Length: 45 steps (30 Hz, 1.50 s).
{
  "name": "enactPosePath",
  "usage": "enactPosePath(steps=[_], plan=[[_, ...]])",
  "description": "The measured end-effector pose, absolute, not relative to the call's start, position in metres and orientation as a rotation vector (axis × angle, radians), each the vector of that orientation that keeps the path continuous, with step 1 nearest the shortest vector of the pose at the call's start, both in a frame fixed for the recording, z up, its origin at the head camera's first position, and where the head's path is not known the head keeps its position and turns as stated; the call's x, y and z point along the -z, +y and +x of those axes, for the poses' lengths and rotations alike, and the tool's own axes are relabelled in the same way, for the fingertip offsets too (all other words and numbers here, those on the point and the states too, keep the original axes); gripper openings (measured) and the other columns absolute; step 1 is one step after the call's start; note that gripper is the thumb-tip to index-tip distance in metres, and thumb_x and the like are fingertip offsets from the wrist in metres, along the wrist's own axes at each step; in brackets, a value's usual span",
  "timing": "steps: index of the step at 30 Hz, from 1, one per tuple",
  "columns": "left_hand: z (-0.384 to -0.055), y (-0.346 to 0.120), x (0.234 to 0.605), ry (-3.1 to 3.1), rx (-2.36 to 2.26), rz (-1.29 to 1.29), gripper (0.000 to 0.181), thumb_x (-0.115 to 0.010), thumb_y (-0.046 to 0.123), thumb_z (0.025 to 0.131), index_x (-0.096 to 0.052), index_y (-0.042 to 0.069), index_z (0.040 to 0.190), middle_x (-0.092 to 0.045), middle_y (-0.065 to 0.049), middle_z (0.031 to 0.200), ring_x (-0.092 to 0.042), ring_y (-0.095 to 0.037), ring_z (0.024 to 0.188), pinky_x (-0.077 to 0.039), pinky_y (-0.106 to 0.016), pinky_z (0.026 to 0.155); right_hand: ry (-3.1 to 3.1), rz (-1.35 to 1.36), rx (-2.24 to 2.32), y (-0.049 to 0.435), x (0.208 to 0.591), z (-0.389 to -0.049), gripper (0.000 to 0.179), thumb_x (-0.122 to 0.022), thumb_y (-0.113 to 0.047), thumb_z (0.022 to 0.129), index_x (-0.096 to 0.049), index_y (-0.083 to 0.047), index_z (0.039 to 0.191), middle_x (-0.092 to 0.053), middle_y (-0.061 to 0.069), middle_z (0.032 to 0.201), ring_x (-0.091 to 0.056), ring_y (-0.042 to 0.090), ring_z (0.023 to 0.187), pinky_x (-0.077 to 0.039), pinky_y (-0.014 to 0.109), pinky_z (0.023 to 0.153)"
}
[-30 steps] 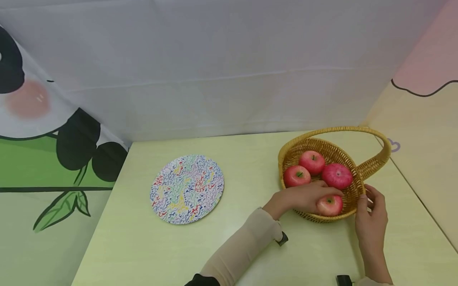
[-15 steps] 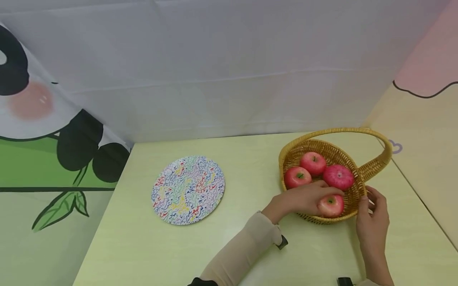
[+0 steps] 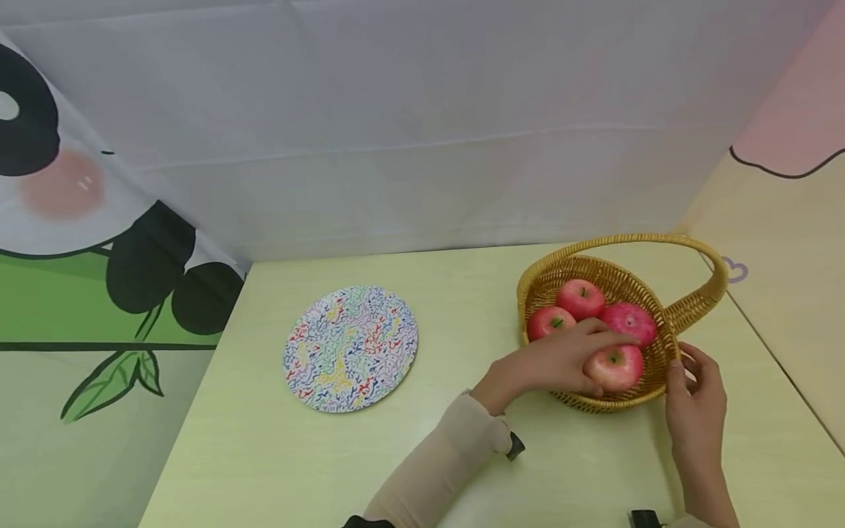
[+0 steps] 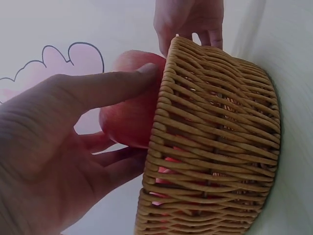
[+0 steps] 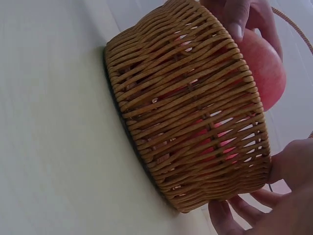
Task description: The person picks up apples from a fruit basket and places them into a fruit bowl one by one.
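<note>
My left hand (image 3: 561, 359) grips a red apple (image 3: 615, 368) at the front of a wicker basket (image 4: 210, 122), thumb on one side and fingers on the other. In the left wrist view the apple sticks up above the rim. My right hand (image 3: 698, 407) holds the basket's right side, thumb at the rim and fingers against the outer wall. Behind the gripped apple, two more red apples (image 3: 581, 299) and a darker pink round fruit (image 3: 630, 324) lie in the basket. Part of the left apple is hidden behind my left hand.
A round mat (image 3: 351, 349) with a multicoloured squiggle pattern lies left on the pale yellow-green table (image 3: 264, 462). The basket's tall arched handle (image 3: 689, 308) rises over its back and right. A pale cloth wall (image 3: 409, 132) stands behind the table.
The apple in my left hand has risen slightly, and the fingers have spread further round its back. My right hand stays at the basket rim. The head view has shifted a little.
</note>
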<state>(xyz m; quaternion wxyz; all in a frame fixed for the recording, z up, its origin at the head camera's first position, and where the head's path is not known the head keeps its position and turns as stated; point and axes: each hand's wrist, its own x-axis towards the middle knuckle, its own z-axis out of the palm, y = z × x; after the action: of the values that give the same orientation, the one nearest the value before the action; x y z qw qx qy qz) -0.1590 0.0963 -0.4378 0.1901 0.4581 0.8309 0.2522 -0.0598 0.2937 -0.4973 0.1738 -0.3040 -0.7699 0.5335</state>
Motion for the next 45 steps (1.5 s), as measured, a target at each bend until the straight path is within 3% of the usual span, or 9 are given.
enactPosePath(steps=[9, 19, 27, 34, 39, 45], plan=[[-0.153, 0.080, 0.422, 2.357, -0.742, 1.387, 0.083, -0.082, 0.034, 0.090, -0.037, 0.039, 0.161, -0.046, 0.005, 0.155, -0.044, -0.005, 0.139, -0.045, -0.015, 0.104, -1.968, -0.795, -2.038, 0.312, 0.492, -0.055, 0.036, -0.059, -0.026, 0.106, -0.054, -0.013, 0.140, -0.058, -0.013, 0.112, -0.065, -0.006, 0.089, -0.057, 0.011, 0.070], [-0.147, 0.050, 0.412, 2.364, -0.824, 1.412, 0.079, -0.082, 0.038, 0.090, -0.043, 0.035, 0.158, -0.050, 0.006, 0.151, -0.042, -0.005, 0.141, -0.044, -0.018, 0.110, -2.004, -0.662, -2.204, 0.327, 0.495, -0.052, 0.031, -0.061, -0.029, 0.105, -0.053, -0.020, 0.134, -0.066, -0.022, 0.103, -0.069, -0.005, 0.087, -0.059, 0.015, 0.070], [-0.147, 0.026, 0.413, 2.387, -0.950, 1.476, 0.077, -0.089, 0.031, 0.084, -0.053, 0.028, 0.152, -0.048, 0.006, 0.143, -0.050, -0.006, 0.128, -0.043, -0.014, 0.106, -1.969, -0.572, -2.345, 0.336, 0.495, -0.052, 0.026, -0.061, -0.025, 0.106, -0.053, -0.021, 0.130, -0.068, -0.020, 0.104, -0.071, -0.002, 0.090, -0.061, 0.018, 0.072], [-0.143, -0.002, 0.412, 2.412, -1.001, 1.308, 0.081, -0.090, 0.038, 0.082, -0.051, 0.036, 0.152, -0.053, 0.005, 0.139, -0.058, -0.007, 0.121, -0.050, -0.020, 0.102, -1.956, -0.596, -2.380, 0.337, 0.496, -0.051, 0.021, -0.062, -0.023, 0.105, -0.057, -0.025, 0.126, -0.069, -0.020, 0.103, -0.072, 0.000, 0.089, -0.061, 0.019, 0.072], [-0.144, -0.019, 0.410, 2.379, -1.103, 1.211, 0.077, -0.090, 0.036, 0.082, -0.054, 0.037, 0.150, -0.055, 0.007, 0.127, -0.059, -0.005, 0.110, -0.053, -0.021, 0.095, -1.969, -0.581, -2.375, 0.339, 0.494, -0.051, 0.022, -0.062, -0.023, 0.105, -0.056, -0.025, 0.127, -0.070, -0.021, 0.104, -0.071, 0.000, 0.089, -0.061, 0.019, 0.072], [-0.147, -0.034, 0.409, 2.383, -1.155, 1.124, 0.078, -0.091, 0.033, 0.081, -0.054, 0.041, 0.149, -0.054, 0.008, 0.125, -0.060, -0.006, 0.108, -0.055, -0.025, 0.093, -1.944, -0.602, -2.401, 0.340, 0.493, -0.051, 0.018, -0.062, -0.022, 0.105, -0.059, -0.027, 0.122, -0.071, -0.021, 0.103, -0.072, 0.000, 0.089, -0.061, 0.020, 0.072]])
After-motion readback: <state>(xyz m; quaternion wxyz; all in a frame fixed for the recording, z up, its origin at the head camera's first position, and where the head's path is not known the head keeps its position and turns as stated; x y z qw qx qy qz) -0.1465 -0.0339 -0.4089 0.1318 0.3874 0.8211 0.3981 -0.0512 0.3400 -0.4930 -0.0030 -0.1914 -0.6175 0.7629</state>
